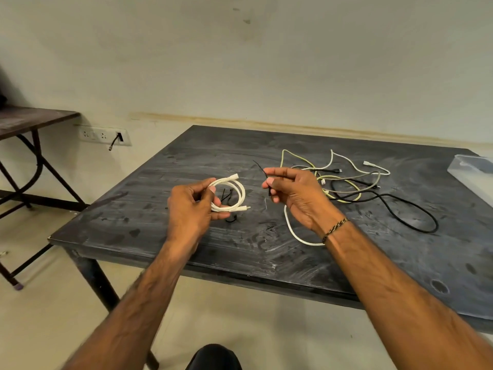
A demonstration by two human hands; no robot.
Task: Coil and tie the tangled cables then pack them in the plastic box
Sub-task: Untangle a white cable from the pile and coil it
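The left hand grips a white cable wound into a small coil, fingers and thumb curled round the near side of the loops; both plug ends project from the coil, one at the top, one at the lower right. The coil is held just above the worktop, toward its left part.

The right hand pinches a thin black cable tie between thumb and forefinger — the tie's free end points up and left, away from the hand. A braided cord bracelet sits on the right wrist.

Loose black ties lie on the worktop under and just below the coil.

The remaining cables lie uncoiled right of centre: a yellow-green one, a grey one, a white one and a black one cross each other in a tangle. A long loop of the black cable trails toward the right. Another white cable curves below the right wrist, partly hidden by it.

The clear plastic box stands at the far right edge of the worktop — only part of it is in view, well apart from the hands.

A second table stands at the left, with a wall socket strip beside it.
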